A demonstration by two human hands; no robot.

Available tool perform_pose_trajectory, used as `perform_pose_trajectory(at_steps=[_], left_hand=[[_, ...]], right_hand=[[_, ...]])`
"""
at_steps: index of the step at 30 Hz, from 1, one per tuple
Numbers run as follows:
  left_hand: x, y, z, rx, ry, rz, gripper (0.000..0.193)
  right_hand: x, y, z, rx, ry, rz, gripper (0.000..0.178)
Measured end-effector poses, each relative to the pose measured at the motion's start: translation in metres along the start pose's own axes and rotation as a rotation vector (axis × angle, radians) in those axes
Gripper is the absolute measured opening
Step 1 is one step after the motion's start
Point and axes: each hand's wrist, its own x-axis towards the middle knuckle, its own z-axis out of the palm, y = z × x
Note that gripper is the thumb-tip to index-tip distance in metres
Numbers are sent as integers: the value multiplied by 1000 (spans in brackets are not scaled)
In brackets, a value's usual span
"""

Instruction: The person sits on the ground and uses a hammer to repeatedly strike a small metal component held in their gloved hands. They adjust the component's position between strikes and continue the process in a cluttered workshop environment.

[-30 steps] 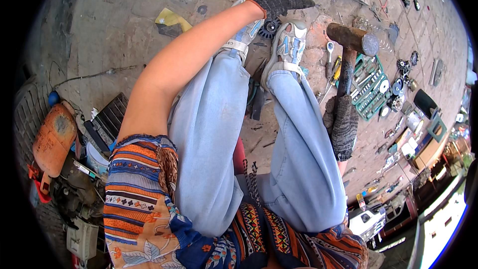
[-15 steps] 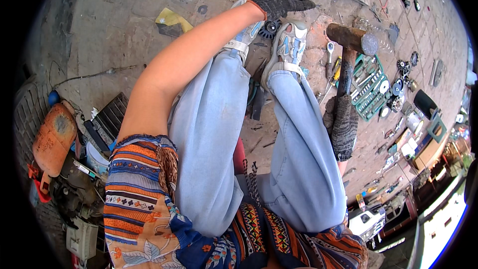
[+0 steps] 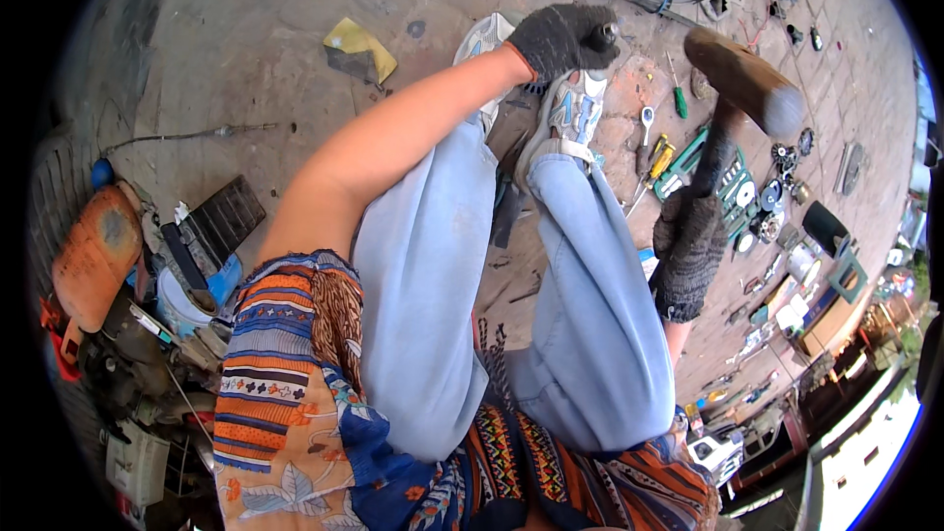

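Note:
Gloved in dark grey, my left hand (image 3: 560, 39) is closed around a dark metal cylinder (image 3: 611, 31) with a shiny round end. Most of the cylinder is hidden in the fingers. The hand is just above my shoes, between and beyond them. A black toothed round part (image 3: 536, 88) peeks out beneath it, largely covered. My right hand (image 3: 691, 251), in a similar glove, grips the dark handle of a heavy hammer (image 3: 744, 81). The hammer's rusty head is raised to the right of my left hand, apart from the cylinder.
Right of my shoes lie a ratchet (image 3: 646, 125), a green screwdriver (image 3: 679, 98), yellow-handled tools (image 3: 661, 157) and a green socket case (image 3: 685, 162). A yellow sandpaper piece (image 3: 361, 49) is at the far left. An orange rusty tank (image 3: 96, 256) and scrap parts fill the left side.
The hammer has swung right and upward in view, its head now tilted and larger. My left hand has moved slightly nearer with the cylinder, turning over the toothed part.

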Motion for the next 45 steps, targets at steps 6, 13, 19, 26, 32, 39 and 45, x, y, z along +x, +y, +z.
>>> perform_pose_trajectory(at_steps=[6, 13, 19, 26, 32, 39, 45], left_hand=[[-7, 1, 10, 169, 25, 172, 35], [-11, -10, 7, 15, -20, 13, 20], [2, -9, -28, -370, 161, -175, 21], [4, -10, -20, -353, 194, -239, 29], [10, -21, -9, -116, 218, -135, 47], [10, -33, -2, -182, 232, -139, 49], [10, -30, -5, -124, 189, -136, 49]], right_hand=[[0, 1, -2, -262, 24, -221, 18], [2, 0, 6, -107, -97, -46, 43], [3, 12, 9, 252, -22, 47, 40], [2, 28, 1, 125, -90, 105, 40], [2, 23, 5, 174, -37, 150, 44], [2, 27, 3, 160, -56, 142, 46], [2, 24, 3, 161, -47, 153, 48]])
